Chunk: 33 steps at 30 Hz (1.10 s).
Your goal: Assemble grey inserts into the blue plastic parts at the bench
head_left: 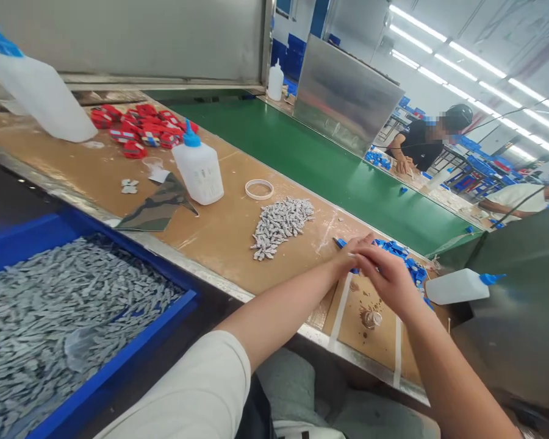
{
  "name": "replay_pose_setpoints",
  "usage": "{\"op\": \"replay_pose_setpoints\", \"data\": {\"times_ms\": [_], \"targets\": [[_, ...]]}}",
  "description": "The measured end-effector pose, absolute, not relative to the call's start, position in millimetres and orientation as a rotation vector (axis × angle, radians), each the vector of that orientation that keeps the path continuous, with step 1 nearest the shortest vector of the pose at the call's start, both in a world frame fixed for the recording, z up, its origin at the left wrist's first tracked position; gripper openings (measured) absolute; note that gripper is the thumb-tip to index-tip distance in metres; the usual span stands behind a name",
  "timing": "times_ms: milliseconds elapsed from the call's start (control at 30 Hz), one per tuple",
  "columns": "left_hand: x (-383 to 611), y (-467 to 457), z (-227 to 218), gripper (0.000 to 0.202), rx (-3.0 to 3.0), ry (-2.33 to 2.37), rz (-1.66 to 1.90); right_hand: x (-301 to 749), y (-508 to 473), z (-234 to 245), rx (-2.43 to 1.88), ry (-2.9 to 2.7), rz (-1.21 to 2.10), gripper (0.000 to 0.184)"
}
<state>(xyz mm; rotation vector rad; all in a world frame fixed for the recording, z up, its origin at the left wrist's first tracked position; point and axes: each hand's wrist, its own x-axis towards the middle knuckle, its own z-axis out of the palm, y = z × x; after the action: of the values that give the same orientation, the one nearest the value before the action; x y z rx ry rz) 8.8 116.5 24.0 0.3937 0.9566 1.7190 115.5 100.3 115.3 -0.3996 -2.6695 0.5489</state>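
Note:
My left hand (350, 249) and my right hand (387, 268) meet over the far right part of the workbench. The fingers of both look closed together, and what they hold, if anything, is hidden. My right hand partly covers the left one. Just beyond them lies a heap of small blue plastic parts (396, 249), and a blue piece (339, 242) shows at the edge of my left hand. Left of the hands is a pile of small grey parts (281, 224). Below my right hand, a small round cap-like object (370, 317) sits amid brown spots on the board.
White bottles with blue tips stand at centre (198, 174) and far left (43, 97); another bottle (460, 286) lies at right. A white ring (259, 189), red toy parts (135, 127), a blue bin (183, 302) of grey pieces and a green belt (274, 143) surround the bench. Co-workers (423, 143) sit beyond.

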Motion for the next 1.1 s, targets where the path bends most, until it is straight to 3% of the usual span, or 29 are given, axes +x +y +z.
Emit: {"op": "replay_pose_setpoints", "data": {"times_ms": [133, 333, 533, 700, 900, 1100], "targets": [[16, 118, 13, 0.062, 0.861, 0.775, 1.522, 206, 113, 107, -0.649, -2.708, 0.533, 0.026], [19, 121, 9, 0.066, 1.027, 0.820, 1.445, 250, 100, 75, -0.617, -2.888, 0.472, 0.028], [19, 119, 11, 0.047, 0.785, 0.793, 1.387, 248, 98, 66, -0.535, -2.959, 0.341, 0.029], [21, 124, 3, 0.044, 0.907, 0.903, 1.450, 253, 99, 67, -0.544, -2.931, 0.400, 0.028], [18, 118, 2, 0.067, 1.308, 1.267, 1.397, 250, 109, 64, -0.850, -2.425, 0.714, 0.020], [18, 115, 3, 0.074, 1.245, 1.367, 1.297, 219, 129, 46, -0.914, -2.018, 0.804, 0.025]]}}
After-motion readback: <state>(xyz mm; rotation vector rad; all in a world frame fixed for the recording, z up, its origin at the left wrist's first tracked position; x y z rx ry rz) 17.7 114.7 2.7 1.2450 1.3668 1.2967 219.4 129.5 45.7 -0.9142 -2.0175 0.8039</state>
